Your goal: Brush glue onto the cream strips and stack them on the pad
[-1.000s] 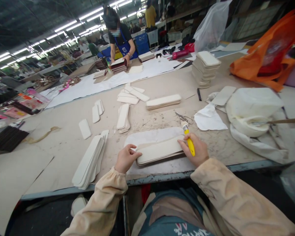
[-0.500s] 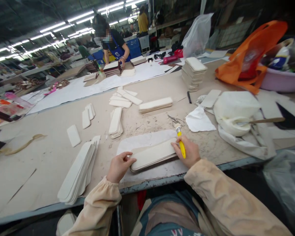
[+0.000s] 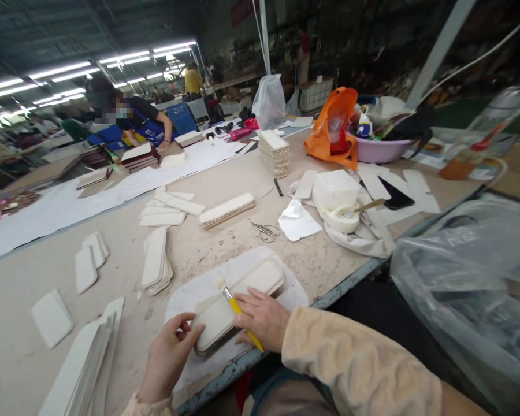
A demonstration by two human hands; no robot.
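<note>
A low stack of long, round-cornered white panels (image 3: 216,321) lies on a white sheet (image 3: 184,303) at the table's front edge, with a dark layer showing underneath. My left hand (image 3: 170,349) pinches the stack's left end between thumb and fingers. Across the stack's middle rests my right hand (image 3: 260,318), holding a brush (image 3: 241,315) with a yellow handle. The brush's bristles carry pale matter and point away from me, over the panels. Beyond the sheet lie small metal scissors (image 3: 265,231).
Other white panels lie at left, including a fanned pile (image 3: 80,370) and a short stack (image 3: 156,260). At right are a white tub (image 3: 335,193) with a stick, a crumpled cloth (image 3: 299,221), an orange bag (image 3: 329,130) and a purple basin (image 3: 383,150). A co-worker (image 3: 134,118) stands across the table.
My right hand has moved left from the stack's right end to its middle, with the brush in it. My left hand still grips the left end. The view has swung to the right.
</note>
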